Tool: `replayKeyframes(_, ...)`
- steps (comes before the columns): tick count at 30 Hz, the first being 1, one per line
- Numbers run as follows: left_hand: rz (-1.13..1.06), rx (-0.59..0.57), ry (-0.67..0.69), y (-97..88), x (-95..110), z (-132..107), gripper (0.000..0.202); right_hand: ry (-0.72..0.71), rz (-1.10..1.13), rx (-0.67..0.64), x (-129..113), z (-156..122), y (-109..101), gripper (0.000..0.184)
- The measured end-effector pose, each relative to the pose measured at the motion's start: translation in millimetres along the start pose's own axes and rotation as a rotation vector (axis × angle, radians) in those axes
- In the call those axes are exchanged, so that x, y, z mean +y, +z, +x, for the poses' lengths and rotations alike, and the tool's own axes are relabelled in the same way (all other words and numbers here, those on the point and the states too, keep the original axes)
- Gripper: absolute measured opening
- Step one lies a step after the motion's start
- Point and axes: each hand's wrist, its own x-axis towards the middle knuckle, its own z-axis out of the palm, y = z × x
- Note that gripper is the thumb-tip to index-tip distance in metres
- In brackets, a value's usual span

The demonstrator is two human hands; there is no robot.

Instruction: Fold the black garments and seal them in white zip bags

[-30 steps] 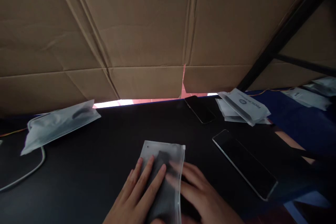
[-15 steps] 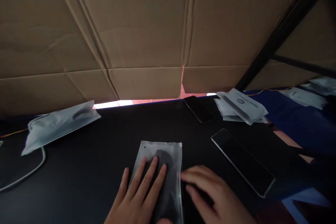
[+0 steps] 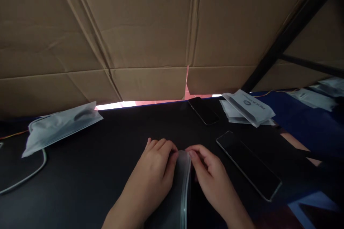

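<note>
item: one frosted translucent plastic pouch [image 3: 174,200], flat and long, lying on the black smooth tabletop [image 3: 80,189] between the hands; pale ridged zip strip [image 3: 184,196] along its right edge; contents, if any, not discernible.

left hand [image 3: 150,171]: thumb and forefinger pinching the pouch's far end; other fingers curled.

right hand [image 3: 209,171]: thumb and forefinger pinching the far right corner, by the strip's end; slider hidden, if present.

adjacent, right: one large black-screened phone with clear edging [image 3: 248,166], apart from the right hand. beyond: one smaller dark phone [image 3: 203,110].

risks, as judged: strip could kink or skew if the two pinches pull unevenly; pouch could slip on the smooth top if the left pinch loosens; large phone could be knocked if the right hand swings outward.
</note>
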Motion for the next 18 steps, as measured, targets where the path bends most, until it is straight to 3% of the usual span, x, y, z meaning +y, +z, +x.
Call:
replayKeyframes(7,-0.114,0.016,-0.02,-6.5,7,-1,0.032,0.015,0.149,0.049,-8,-8,5,0.042)
replayKeyframes(18,-0.213,0.207,-0.019,-7.0,16,-9,0.031,0.073,0.299,-0.055,-27,-14,12,0.045)
